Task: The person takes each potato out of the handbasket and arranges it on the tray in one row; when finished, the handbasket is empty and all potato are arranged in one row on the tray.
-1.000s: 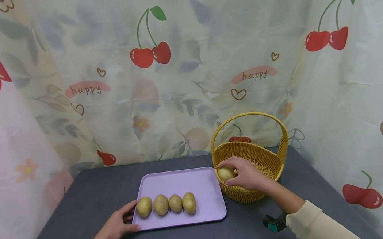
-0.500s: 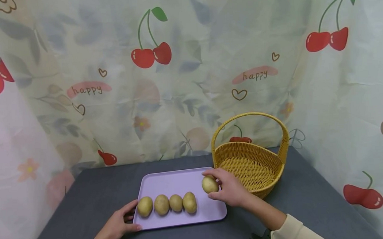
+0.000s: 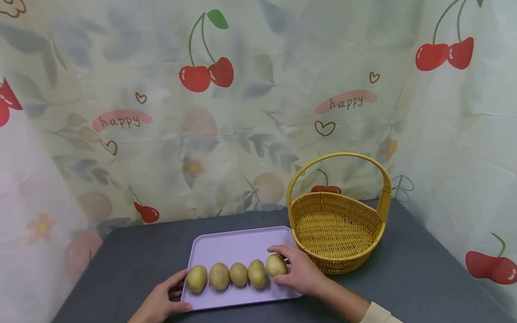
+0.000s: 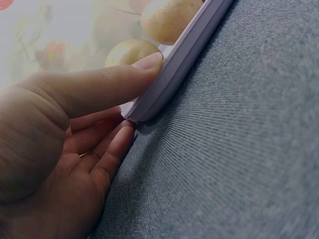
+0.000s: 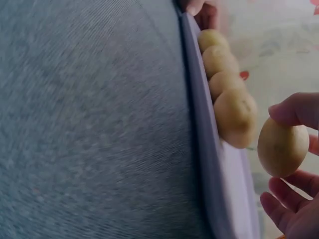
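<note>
Several potatoes (image 3: 219, 276) stand in a row on a lilac tray (image 3: 241, 242). At the right end of that row, my right hand (image 3: 304, 272) holds one more potato (image 3: 275, 265) between thumb and fingers, low over the tray. The right wrist view shows this held potato (image 5: 282, 149) apart from the row, with the thumb on its upper side and fingertips below. My left hand (image 3: 157, 302) grips the tray's near left corner. In the left wrist view its thumb lies over the tray rim (image 4: 174, 64), and the fingertips meet the outer edge from below.
A yellow wicker basket (image 3: 330, 216) with a tall arched handle stands right of the tray, close to its right edge; no potato shows in it. Dark grey cloth (image 3: 148, 242) covers the table. A cherry-print curtain (image 3: 255, 107) hangs behind and at both sides.
My right hand has carried the potato out of the basket, left and down to the right end of the row on the tray. My left hand has stayed at the tray corner.
</note>
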A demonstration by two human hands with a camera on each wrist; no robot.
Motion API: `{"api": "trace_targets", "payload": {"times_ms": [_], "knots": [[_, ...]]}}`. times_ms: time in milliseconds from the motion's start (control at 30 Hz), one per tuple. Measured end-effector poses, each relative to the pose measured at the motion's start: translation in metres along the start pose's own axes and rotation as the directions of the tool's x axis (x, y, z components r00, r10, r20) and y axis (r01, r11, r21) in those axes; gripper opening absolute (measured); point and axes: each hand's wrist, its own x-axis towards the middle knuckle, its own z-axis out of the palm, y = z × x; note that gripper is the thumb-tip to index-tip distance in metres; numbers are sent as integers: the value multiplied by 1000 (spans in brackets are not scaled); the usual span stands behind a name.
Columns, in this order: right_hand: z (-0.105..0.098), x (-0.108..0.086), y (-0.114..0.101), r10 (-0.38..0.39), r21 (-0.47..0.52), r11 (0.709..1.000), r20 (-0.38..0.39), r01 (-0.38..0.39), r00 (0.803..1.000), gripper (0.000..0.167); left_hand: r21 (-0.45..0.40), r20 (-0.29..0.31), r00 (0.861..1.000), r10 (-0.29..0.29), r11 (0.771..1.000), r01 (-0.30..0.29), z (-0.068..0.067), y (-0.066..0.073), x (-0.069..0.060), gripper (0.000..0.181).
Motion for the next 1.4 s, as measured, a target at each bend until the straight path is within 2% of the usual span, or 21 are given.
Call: {"api": "trace_targets", "payload": {"times_ms": [333, 567, 767, 967, 1100, 1233, 1400], "knots": [[16, -2, 19, 52, -38, 998, 17, -52, 998, 63, -13, 8, 1000, -11, 1000, 11, 5, -2, -1, 90], [21, 2, 23, 83, -43, 996, 40, -82, 996, 63, -11, -3, 1000, -14, 1000, 14, 1, -1, -2, 91], [21, -2, 20, 73, -45, 996, 40, -71, 997, 67, -4, -2, 1000, -13, 1000, 13, 0, -1, -5, 91], [13, -29, 4, 55, -50, 997, -36, -57, 998, 65, -11, -3, 1000, -15, 1000, 15, 0, -1, -8, 90], [3, -54, -2, 55, -3, 998, -75, -56, 996, 60, -16, -1, 1000, -9, 1000, 9, 1, -1, -7, 90], [-15, -75, 1, 145, 88, 986, -43, -140, 989, 56, -24, 1, 1000, 7, 1000, -7, 2, -1, -8, 89], [-41, -97, 13, 257, 142, 957, 3, -255, 966, 47, -26, 6, 1000, 15, 1000, -15, 0, -2, -9, 88]]}}
